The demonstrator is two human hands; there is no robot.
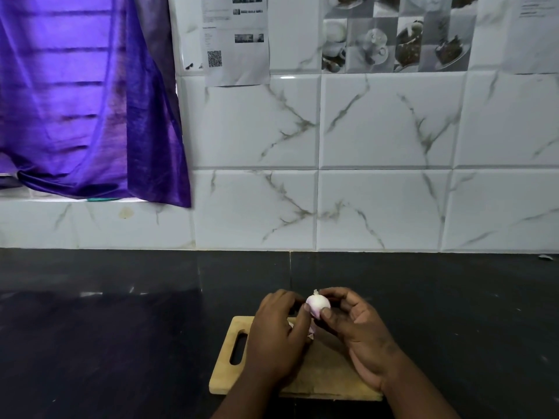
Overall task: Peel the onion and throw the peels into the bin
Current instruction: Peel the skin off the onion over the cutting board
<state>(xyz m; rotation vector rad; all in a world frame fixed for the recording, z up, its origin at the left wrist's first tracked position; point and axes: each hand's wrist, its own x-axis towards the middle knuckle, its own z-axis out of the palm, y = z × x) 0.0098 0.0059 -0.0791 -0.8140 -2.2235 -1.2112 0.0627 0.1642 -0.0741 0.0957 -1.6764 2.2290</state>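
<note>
A small pale pink onion (317,305) is held above the far edge of a wooden chopping board (223,370). My right hand (360,331) pinches it between thumb and fingers. My left hand (278,334) touches its left side with the thumb tip. A bit of loose pinkish peel (311,331) shows just under the onion between my hands. No bin is in view.
The board lies on a dark stone counter (121,343) against a white marble-patterned tiled wall (387,192). A purple curtain (84,101) hangs at the back left over a window ledge. Printed papers (236,40) are stuck on the wall above.
</note>
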